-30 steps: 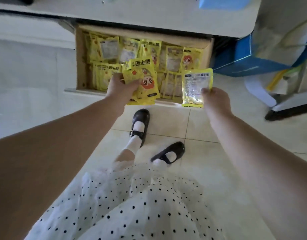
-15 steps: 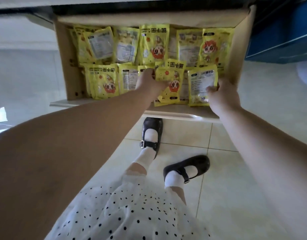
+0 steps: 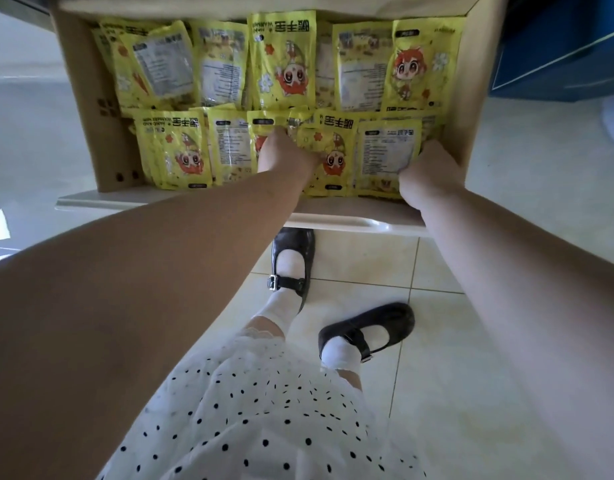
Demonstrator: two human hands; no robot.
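An open wooden drawer (image 3: 473,81) is packed with several yellow hand-warmer packets standing in two rows. My left hand (image 3: 281,157) reaches into the front row and grips a small stack of cartoon-printed packets (image 3: 333,157). At the drawer's right front corner my right hand (image 3: 430,178) holds one packet (image 3: 385,157) with its printed back facing me, low among the others. The fingers of both hands are hidden behind the packets.
The drawer's white front panel (image 3: 333,220) juts out just above my black shoes (image 3: 291,258) on the tiled floor. A blue box (image 3: 558,46) stands to the right of the drawer. My dotted white skirt (image 3: 257,427) fills the bottom of the view.
Both hands moved forward and down from above the drawer's front edge into it, carrying their packets down into the front row. The view has closed in on the drawer.
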